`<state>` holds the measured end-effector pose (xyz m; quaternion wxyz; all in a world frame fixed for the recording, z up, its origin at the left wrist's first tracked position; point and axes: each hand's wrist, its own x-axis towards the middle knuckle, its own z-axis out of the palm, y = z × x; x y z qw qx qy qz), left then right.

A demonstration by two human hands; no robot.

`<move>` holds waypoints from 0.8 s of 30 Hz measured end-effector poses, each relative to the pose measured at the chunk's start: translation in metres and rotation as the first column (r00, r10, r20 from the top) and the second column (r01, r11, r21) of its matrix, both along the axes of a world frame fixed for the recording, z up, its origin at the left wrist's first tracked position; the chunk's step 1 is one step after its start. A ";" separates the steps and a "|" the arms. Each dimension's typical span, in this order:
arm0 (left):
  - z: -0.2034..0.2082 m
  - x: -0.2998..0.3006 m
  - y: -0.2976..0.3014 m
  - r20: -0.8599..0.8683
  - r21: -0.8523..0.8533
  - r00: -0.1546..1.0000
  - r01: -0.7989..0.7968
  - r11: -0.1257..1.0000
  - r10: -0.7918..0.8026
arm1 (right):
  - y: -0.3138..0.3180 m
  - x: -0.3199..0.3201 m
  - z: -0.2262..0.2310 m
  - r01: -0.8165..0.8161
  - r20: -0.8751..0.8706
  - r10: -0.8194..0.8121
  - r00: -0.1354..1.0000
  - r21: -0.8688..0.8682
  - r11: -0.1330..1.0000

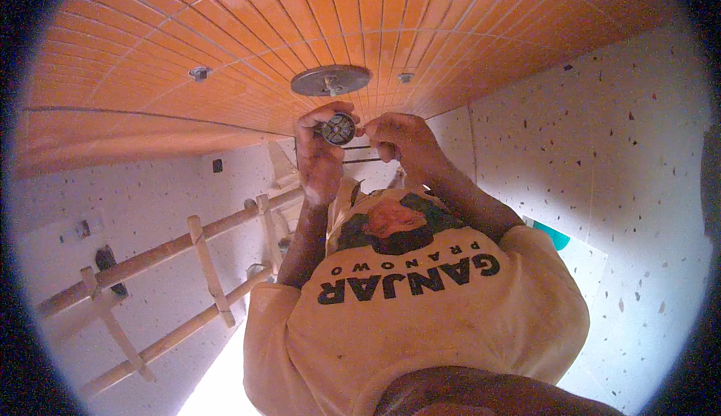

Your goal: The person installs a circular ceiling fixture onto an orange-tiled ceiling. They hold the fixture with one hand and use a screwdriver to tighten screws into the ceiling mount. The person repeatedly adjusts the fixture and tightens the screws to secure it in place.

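Observation:
My left hand (321,157) grips a small round dark knob-like part (338,128), its ribbed, cross-patterned face toward me. Close against the part's right side is my right hand (409,142), with fingers pinched together. Whatever those fingers hold, if anything, is too small to make out. Just beyond both hands, a round grey metal plate (308,82) lies on the orange tiled wall (420,10). A short pale stem (331,83) sticks out of its middle.
Small metal fittings flank the plate, a left one (199,73) and a right one (405,78). A wooden ladder (161,254) runs along my left. The speckled pale surface (571,131) rises at right, near a teal object (552,234). A dark square fitting (218,166) sits at left.

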<state>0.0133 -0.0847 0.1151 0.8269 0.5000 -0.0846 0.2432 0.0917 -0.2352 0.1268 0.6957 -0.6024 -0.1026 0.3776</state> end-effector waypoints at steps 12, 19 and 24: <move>-0.002 0.002 -0.005 -0.003 0.161 0.987 -0.156 0.974 0.159 | 0.000 -0.003 -0.003 -0.012 -0.087 0.016 0.996 0.046 0.999; -0.001 0.002 -0.008 0.020 0.098 0.992 -0.124 0.987 0.123 | -0.001 -0.008 0.010 0.041 0.443 0.044 0.896 -0.180 0.983; -0.007 0.002 -0.008 -0.030 0.098 0.989 -0.142 0.985 0.146 | 0.003 -0.003 -0.017 0.171 0.838 -0.121 0.532 0.034 0.985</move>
